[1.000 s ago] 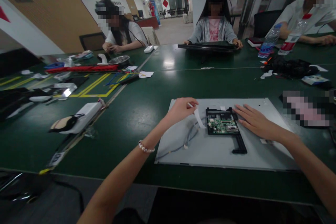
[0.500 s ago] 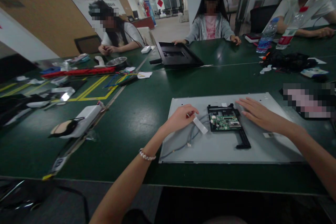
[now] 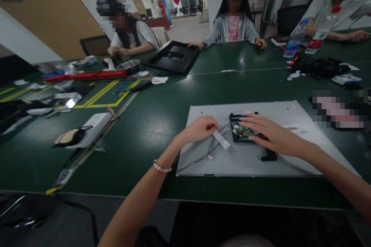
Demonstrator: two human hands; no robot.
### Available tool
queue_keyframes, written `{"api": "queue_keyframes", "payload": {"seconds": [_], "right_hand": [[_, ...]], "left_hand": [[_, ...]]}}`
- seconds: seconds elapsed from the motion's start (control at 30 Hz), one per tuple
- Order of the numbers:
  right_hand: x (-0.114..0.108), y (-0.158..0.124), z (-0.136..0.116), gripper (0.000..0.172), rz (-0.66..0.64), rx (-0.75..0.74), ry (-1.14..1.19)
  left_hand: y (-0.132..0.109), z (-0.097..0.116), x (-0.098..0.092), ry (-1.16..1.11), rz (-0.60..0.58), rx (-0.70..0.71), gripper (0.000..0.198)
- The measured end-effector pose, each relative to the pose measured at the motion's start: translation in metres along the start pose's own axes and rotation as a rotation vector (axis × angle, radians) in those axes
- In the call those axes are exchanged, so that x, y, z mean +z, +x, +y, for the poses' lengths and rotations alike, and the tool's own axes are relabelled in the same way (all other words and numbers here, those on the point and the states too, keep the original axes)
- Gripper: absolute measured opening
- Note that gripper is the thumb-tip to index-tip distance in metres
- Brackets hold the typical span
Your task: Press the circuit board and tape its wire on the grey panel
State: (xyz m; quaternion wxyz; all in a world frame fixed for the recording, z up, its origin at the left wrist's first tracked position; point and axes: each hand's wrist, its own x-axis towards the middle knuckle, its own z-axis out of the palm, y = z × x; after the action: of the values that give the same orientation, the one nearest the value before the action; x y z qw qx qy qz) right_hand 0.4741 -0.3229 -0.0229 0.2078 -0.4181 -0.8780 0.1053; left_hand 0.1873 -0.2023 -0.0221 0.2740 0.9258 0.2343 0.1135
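A flat grey metal panel [image 3: 226, 164] lies on the green table before me. Near its middle sits a black plastic frame [image 3: 269, 155] with a green circuit board [image 3: 242, 132] in it. My left hand [image 3: 202, 128], left of the board, pinches a whitish translucent strip [image 3: 222, 139], perhaps tape. Grey cables [image 3: 199, 159] run from the frame's left side across the panel, below that hand. My right hand [image 3: 271, 133] reaches over the board's right part with fingers stretched out and slightly apart, hiding some of it. Whether its fingertips touch the board, I cannot tell.
Across the table a person's hand [image 3: 194, 44] rests on a black plastic cover [image 3: 162, 63]. A white box-shaped device [image 3: 94, 129] lies to the left. Two plastic bottles [image 3: 295, 40] and a black bundle [image 3: 319, 67] are at the right rear.
My right hand has moved left, from beside the frame to over the circuit board. My left hand stays about where it was. The black cover across the table has shifted left and tipped flatter.
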Motion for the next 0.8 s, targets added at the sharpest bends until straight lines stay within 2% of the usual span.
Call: {"api": "queue_keyframes", "payload": {"seconds": [0.17,0.33,0.43,0.63,0.8], "right_hand": [[0.011,0.017,-0.024,0.051,-0.036,-0.178,-0.041],[0.028,0.029,-0.046,0.039,-0.104,-0.248,-0.157],[0.036,0.029,-0.048,0.036,-0.112,-0.241,-0.193],[0.040,0.025,-0.043,0.037,-0.048,-0.225,-0.211],[0.044,0.023,-0.044,0.036,-0.047,-0.248,-0.236]], "left_hand": [[-0.001,0.004,-0.002,-0.005,-0.014,-0.021,0.019],[-0.002,0.008,-0.003,-0.005,-0.025,-0.001,0.017],[-0.002,0.010,-0.003,-0.016,-0.039,0.001,0.016],[-0.003,0.008,-0.004,-0.087,-0.066,-0.038,0.017],[-0.003,0.005,-0.005,-0.133,-0.086,-0.013,0.018]]}}
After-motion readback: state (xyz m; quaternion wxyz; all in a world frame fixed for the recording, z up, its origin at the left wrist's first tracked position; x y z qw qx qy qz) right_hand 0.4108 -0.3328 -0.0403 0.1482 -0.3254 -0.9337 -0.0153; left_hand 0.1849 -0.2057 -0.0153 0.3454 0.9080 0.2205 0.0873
